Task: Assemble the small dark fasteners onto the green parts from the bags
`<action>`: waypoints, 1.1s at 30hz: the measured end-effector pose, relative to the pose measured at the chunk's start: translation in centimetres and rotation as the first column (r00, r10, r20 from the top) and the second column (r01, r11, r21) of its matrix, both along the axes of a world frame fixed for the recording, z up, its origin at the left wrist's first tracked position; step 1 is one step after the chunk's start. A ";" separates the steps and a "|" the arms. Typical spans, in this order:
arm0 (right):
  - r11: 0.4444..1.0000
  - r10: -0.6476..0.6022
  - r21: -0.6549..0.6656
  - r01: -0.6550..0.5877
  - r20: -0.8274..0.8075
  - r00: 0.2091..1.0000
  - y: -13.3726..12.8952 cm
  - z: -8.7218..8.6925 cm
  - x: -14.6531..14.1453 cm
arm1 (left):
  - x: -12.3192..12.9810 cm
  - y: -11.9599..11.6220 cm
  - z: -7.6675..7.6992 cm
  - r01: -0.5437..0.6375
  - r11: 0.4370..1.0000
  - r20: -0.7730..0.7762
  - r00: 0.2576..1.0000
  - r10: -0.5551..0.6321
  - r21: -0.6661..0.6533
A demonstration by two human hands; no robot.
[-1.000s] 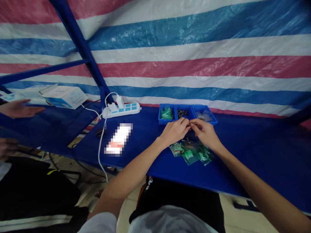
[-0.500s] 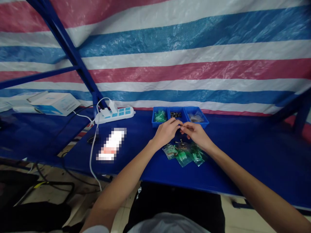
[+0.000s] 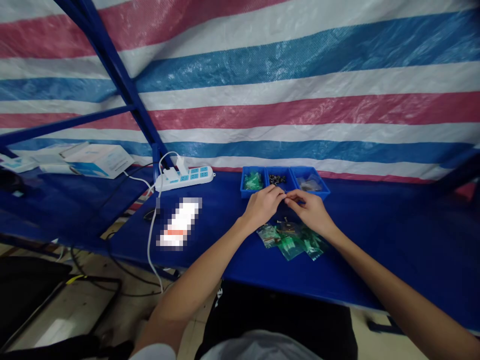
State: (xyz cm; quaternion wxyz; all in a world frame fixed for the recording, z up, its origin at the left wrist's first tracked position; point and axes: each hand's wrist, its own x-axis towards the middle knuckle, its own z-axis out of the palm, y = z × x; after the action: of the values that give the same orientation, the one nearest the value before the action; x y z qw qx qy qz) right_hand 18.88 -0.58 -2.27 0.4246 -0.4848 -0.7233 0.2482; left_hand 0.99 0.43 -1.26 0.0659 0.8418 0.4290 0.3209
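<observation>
My left hand [image 3: 263, 204] and my right hand [image 3: 306, 209] meet fingertip to fingertip over the blue table, just in front of the bins. Both are closed in a pinch; whatever lies between the fingers is too small to make out. Below them lie several small clear bags, among them a green-tinted bag [image 3: 291, 247] and a pale bag [image 3: 268, 236]. Behind the hands stand three joined blue bins: the left bin [image 3: 247, 193] holds green pieces [image 3: 253, 180], the middle one small dark-and-silver parts [image 3: 277, 179], the right one clear bags [image 3: 310, 184].
A white power strip [image 3: 185, 178] with plugs and a trailing white cable [image 3: 150, 240] sits to the left. Near it lies a blurred-out bright rectangle [image 3: 180, 222]. White boxes [image 3: 101, 160] stand farther left, beside a blue frame post [image 3: 131, 95]. Striped sheeting [image 3: 300, 110] hangs behind.
The whole view has shifted slightly, so things appear a little farther right. My hands stay together at the same place before the bins, with small finger movements.
</observation>
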 end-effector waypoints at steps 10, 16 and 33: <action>0.998 -0.031 0.047 0.037 -0.130 0.991 -0.5 -0.2 -0.5 | 0.1 -0.1 0.1 0.014 1.000 0.013 1.000 -0.014 0.002; 0.997 0.008 -0.076 -0.032 -0.291 0.957 -1.2 0.6 -0.9 | -0.8 0.2 0.7 0.122 0.992 -0.066 0.991 -0.120 0.024; 0.998 0.048 -0.032 -0.059 -0.261 0.964 -0.6 0.8 -0.1 | -1.3 0.0 1.4 0.155 0.987 -0.154 0.977 -0.149 0.028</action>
State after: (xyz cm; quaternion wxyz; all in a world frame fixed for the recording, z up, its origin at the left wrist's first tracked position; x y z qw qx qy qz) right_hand 18.79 -1.15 -1.50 0.4992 -0.4367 -0.6692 0.3352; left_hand -0.34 0.43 0.10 0.0406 0.8953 0.3604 0.2585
